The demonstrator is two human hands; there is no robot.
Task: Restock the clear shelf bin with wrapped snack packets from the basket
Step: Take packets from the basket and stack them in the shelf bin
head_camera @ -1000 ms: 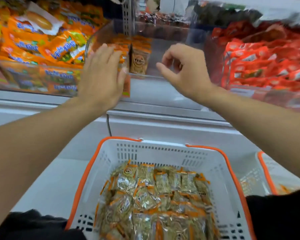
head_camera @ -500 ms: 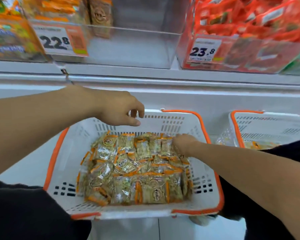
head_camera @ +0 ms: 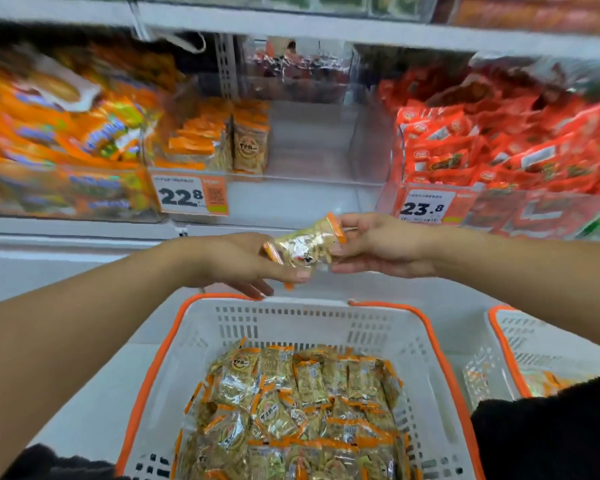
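A white basket (head_camera: 284,320) with orange rim sits below me, holding several clear snack packets (head_camera: 291,407) with orange ends. Above it, both hands hold a small bunch of these packets (head_camera: 305,245). My left hand (head_camera: 236,263) grips the bunch from the left and below. From the right, my right hand (head_camera: 378,245) pinches it. The clear shelf bin (head_camera: 312,192) stands behind, with a few matching packets (head_camera: 222,143) stacked at its left side and its right part bare.
Price tags 22.8 (head_camera: 187,195) and 23.8 (head_camera: 425,207) hang on the bin fronts. A bin of orange bags (head_camera: 63,133) stands left, red packets (head_camera: 506,143) right. A second white basket (head_camera: 534,344) sits at the right.
Both hands dipped from the shelf bin into the basket, then rose above it holding a bunch of packets between them.
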